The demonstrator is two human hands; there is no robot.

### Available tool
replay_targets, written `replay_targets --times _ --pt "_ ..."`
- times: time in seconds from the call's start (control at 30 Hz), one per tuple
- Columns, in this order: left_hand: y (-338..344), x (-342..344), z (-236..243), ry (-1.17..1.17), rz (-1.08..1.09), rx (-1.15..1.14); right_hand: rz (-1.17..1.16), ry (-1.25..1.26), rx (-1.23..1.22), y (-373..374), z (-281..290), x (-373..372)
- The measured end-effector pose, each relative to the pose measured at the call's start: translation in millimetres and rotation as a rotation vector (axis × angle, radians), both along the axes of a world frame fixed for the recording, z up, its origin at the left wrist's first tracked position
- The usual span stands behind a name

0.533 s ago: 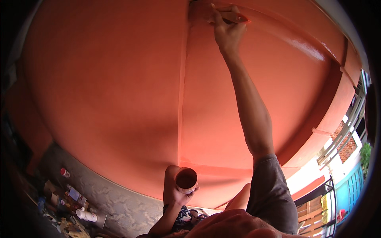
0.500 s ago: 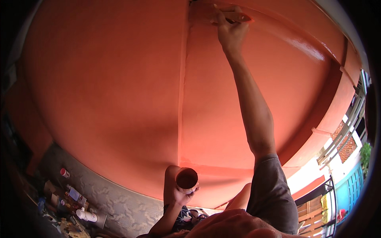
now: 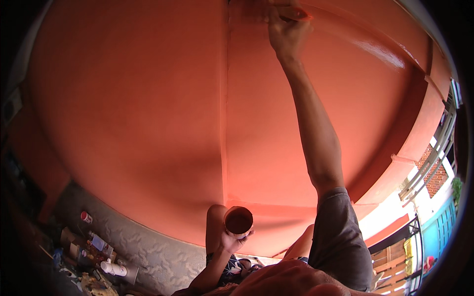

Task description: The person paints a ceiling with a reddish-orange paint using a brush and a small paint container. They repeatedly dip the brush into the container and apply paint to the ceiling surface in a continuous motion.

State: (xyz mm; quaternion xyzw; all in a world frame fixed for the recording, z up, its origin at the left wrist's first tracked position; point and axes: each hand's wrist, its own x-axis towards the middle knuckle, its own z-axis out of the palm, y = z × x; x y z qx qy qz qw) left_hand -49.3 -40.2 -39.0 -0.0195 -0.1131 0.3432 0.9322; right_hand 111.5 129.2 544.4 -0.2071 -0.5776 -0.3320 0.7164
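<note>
My left hand (image 3: 232, 242) grips a small round pot (image 3: 238, 220) near the bottom middle; its inside looks dark. High at the top, my right hand (image 3: 289, 34) holds a paintbrush (image 3: 300, 15) with reddish paint on it against the salmon-red painted wall (image 3: 123, 98). The hand is slightly blurred, and the brush is partly hidden by my fingers. A vertical seam (image 3: 223, 123) runs down the wall to the left of my right arm. A glossy wet-looking streak (image 3: 380, 53) lies to the right of the brush along a raised band.
At lower left a patterned grey floor (image 3: 163, 249) holds a clutter of boxes (image 3: 71, 244), white cylinders (image 3: 113, 268) and a small red-and-white container (image 3: 86, 217). On the right are a ledge (image 3: 414, 138), railings (image 3: 414, 232), wooden slats (image 3: 387, 259) and a turquoise panel (image 3: 439, 232).
My right hand and the brush have shifted slightly upward along the wall and are more blurred. My left hand with the pot sits a little farther right, and the view has shifted slightly.
</note>
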Motion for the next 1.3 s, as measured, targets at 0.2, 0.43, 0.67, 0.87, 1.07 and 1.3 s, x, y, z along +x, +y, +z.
replay_targets --times 0.2,0.43,0.67,0.87,1.07,1.3 --pt "-2.0 3.6 18.7 -0.02 -0.025 0.0 0.486 -0.024 0.068 9.8 2.4 -7.5" --pt "-1.1 13.5 -3.3 0.026 -0.006 -0.054 -0.006 0.019 0.086 -29.2 2.5 19.8" --pt "0.3 34.4 19.9 0.123 -0.091 -0.025 0.214 0.093 0.042 11.4 1.1 27.5" --pt "-0.6 51.5 7.3 0.122 -0.043 -0.013 0.19 0.192 -0.052 -20.4 -3.4 107.6" --pt "-5.4 49.8 13.1 0.218 -0.117 -0.012 0.296 0.211 -0.044 -87.6 -7.1 263.2" --pt "-6.6 53.5 -3.2 0.164 -0.155 0.004 -0.604 0.472 -0.117 -192.0 -1.7 393.5"
